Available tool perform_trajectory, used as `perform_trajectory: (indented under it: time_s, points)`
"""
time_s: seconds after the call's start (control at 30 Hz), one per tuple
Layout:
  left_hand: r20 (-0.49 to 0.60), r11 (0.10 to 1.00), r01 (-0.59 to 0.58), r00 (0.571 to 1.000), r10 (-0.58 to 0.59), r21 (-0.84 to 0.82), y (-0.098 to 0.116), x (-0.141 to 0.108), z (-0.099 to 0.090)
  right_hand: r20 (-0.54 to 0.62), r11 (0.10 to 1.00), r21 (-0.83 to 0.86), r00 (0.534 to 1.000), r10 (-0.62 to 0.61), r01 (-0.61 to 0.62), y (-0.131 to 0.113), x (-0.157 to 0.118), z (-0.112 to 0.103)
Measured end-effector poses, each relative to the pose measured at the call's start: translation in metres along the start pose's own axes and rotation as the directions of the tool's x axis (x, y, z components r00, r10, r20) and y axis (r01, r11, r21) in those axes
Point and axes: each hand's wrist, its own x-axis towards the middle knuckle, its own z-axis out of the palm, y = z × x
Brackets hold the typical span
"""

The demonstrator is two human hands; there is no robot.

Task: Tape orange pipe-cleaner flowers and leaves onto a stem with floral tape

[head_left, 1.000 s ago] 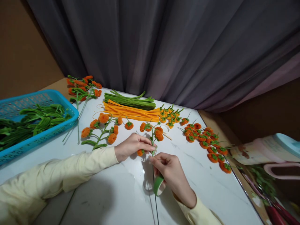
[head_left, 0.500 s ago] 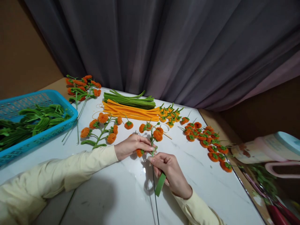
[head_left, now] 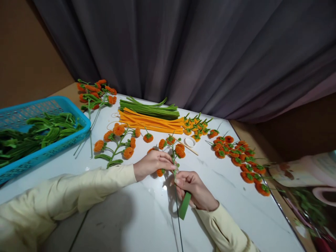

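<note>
My left hand [head_left: 153, 164] pinches the green stem of a branch of orange pumpkin-like fuzzy flowers [head_left: 180, 151]. Just below it, the thumb and fingers of my right hand [head_left: 197, 189] are closed on a strip of green floral tape [head_left: 185, 207] at the stem. The tape's loose end hangs under my right palm. A thin dark wire stem [head_left: 179, 224] runs down from between the hands toward the near edge of the picture. Beside my left wrist lies another branch of orange flowers [head_left: 119, 130] with green leaves. My fingers hide where tape and stem meet.
A blue basket [head_left: 88, 127] of green fuzzy leaves stands left. Green [head_left: 152, 110] and yellow pipe cleaners [head_left: 149, 120] lie at the back. Loose orange heads [head_left: 236, 154] spread right, near a tilted cup [head_left: 294, 171]. A white ring [head_left: 189, 141] and wooden stick [head_left: 189, 148] lie centrally.
The view has shifted a little, so most things on the table sit further right. My right hand has slid slightly down the stem, away from my left. Both hands keep their grip.
</note>
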Motion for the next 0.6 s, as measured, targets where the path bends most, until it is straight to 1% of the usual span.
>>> perform_trajectory:
  time_s: [0.07,0.13,0.27,0.33,0.47,0.6]
  points:
    - [0.027,1.000,-0.003,1.000,0.003,-0.017,-0.001,0.000,-0.001,0.007,1.000,0.006,1.000,-0.001,0.001,0.001,0.000,-0.001]
    - [0.049,1.000,-0.001,0.999,0.001,0.000,0.000,-0.001,-0.001,-0.002,1.000,0.000,1.000,0.000,0.000,0.002,0.000,-0.001]
    - [0.022,0.984,0.002,1.000,-0.006,0.180,0.008,-0.005,0.001,-0.064,1.000,-0.025,0.998,-0.012,0.010,0.000,-0.001,0.004]
    - [0.017,0.970,0.005,1.000,-0.010,0.243,0.013,-0.007,0.001,-0.087,0.999,-0.029,0.996,-0.019,0.016,0.000,-0.002,0.007]
    - [0.066,0.961,0.020,0.997,-0.039,0.275,0.018,-0.010,-0.001,-0.115,0.999,-0.031,0.993,-0.007,0.003,0.000,-0.003,0.010]
    - [0.089,0.959,0.054,0.993,-0.082,0.279,0.013,-0.009,-0.003,-0.155,0.999,-0.053,0.988,-0.011,0.003,0.001,-0.003,0.013]
